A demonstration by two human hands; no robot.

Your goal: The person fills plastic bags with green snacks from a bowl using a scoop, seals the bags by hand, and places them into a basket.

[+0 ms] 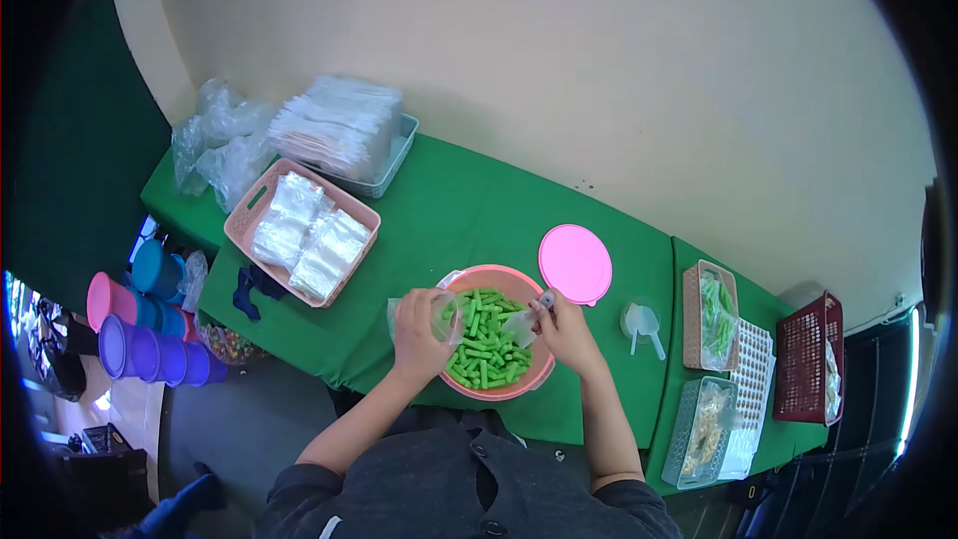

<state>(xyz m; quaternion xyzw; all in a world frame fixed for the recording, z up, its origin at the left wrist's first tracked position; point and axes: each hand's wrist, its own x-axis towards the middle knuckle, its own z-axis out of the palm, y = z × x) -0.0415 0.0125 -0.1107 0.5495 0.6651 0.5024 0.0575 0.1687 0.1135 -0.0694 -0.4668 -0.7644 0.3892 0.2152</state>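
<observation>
A round pink-orange tub (pixel 547 366) full of short green sticks (pixel 489 344) stands at the table's front edge, right before me. My left hand (pixel 419 331) is at the tub's left rim, fingers wrapped round a clear plastic bag (pixel 447 317) whose mouth faces the green sticks. Over the right side of the tub, my right hand (pixel 561 329) grips the handle of a clear scoop (pixel 521 325). The scoop's bowl is down at the sticks. A pink round lid (pixel 575 265) lies on the table behind the tub.
Left on the green table (pixel 449 200) are a pink basket (pixel 352 202) of clear bags and a grey tray (pixel 407 145) of stacked bags. To the right lie a white scoop (pixel 647 325), small baskets (pixel 687 444) of packed goods and a dark red crate (pixel 804 359). Colourful tubs (pixel 150 351) stand at left.
</observation>
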